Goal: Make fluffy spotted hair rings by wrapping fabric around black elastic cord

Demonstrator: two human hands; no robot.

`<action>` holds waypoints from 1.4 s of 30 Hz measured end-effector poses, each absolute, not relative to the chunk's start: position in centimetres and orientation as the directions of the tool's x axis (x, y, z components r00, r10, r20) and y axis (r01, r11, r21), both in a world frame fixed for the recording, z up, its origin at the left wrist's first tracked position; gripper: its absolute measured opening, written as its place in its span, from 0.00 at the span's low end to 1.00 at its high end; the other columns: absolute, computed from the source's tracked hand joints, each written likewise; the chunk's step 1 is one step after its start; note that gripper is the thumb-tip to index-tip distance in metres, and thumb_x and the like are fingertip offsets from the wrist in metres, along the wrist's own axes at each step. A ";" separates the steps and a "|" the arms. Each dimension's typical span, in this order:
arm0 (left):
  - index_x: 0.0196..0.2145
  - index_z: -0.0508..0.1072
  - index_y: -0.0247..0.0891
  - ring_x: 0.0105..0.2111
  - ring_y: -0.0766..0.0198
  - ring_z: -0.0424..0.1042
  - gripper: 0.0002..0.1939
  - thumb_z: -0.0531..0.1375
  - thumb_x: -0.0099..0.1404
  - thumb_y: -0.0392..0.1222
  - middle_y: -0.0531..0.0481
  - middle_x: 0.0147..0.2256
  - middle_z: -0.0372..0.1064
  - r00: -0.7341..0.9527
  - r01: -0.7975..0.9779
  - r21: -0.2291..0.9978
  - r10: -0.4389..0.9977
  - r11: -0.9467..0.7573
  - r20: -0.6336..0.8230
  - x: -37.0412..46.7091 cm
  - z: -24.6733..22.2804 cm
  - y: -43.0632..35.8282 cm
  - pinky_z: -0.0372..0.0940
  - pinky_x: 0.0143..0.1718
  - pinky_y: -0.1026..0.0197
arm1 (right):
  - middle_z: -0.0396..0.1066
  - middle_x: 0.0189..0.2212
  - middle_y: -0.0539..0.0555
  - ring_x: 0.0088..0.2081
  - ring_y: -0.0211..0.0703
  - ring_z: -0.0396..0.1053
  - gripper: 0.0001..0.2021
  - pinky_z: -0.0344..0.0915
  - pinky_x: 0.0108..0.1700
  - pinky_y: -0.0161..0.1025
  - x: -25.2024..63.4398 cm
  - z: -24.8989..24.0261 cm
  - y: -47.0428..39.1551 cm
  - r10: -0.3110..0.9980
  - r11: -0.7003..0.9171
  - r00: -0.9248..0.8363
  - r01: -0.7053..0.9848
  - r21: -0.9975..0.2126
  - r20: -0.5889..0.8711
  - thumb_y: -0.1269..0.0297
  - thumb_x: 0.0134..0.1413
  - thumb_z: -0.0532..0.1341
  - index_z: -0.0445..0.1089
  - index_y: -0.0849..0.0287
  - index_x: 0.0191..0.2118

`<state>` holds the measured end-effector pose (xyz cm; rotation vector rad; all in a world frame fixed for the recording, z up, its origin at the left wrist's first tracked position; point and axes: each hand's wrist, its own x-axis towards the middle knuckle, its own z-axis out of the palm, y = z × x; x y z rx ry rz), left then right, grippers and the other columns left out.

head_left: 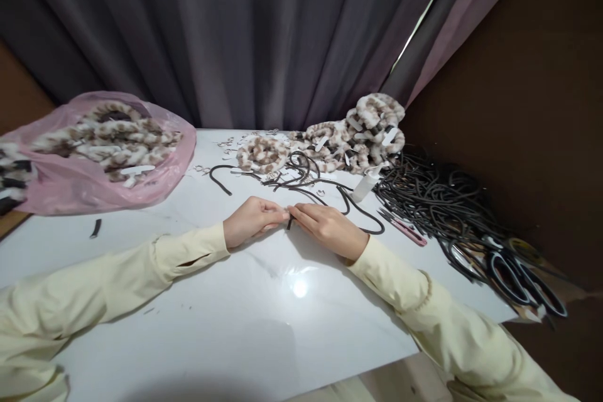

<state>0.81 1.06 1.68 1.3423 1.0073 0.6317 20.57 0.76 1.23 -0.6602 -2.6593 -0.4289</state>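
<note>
Where they meet mid-frame, the left hand and right hand pinch a short black piece. Black cords lie heaped right.

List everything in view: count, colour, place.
Curtains: several folds, grey-purple, back
Table: 1, white, centre
Bag: 1, pink, left
Fluffy pieces: many, brown-white, in bag and back right
Fluffy ring: 1, brown-white, back centre
Loose cords: several, black, beyond hands
Cord heap: 1, black, right
Bottle: 1, whitish, beside heap
Slim tool: 1, pink, right
Scissors: at least 1, dark handles, far right
Short strip: 1, black, left
Black piece: 1, at fingertips
Left hand: 1, cream sleeve, centre
Right hand: 1, cream sleeve, centre
</note>
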 end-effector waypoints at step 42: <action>0.26 0.75 0.36 0.21 0.69 0.58 0.14 0.53 0.58 0.44 0.54 0.19 0.65 0.353 0.611 0.706 0.922 -0.358 0.162 1.2 0.4 0.0 0.52 0.25 0.68 | 0.73 0.28 0.54 0.33 0.40 0.70 0.03 0.68 0.35 0.36 18.7 0.9 0.5 0.851 0.508 -0.338 0.329 -0.796 0.403 0.74 0.47 0.61 0.71 0.61 0.27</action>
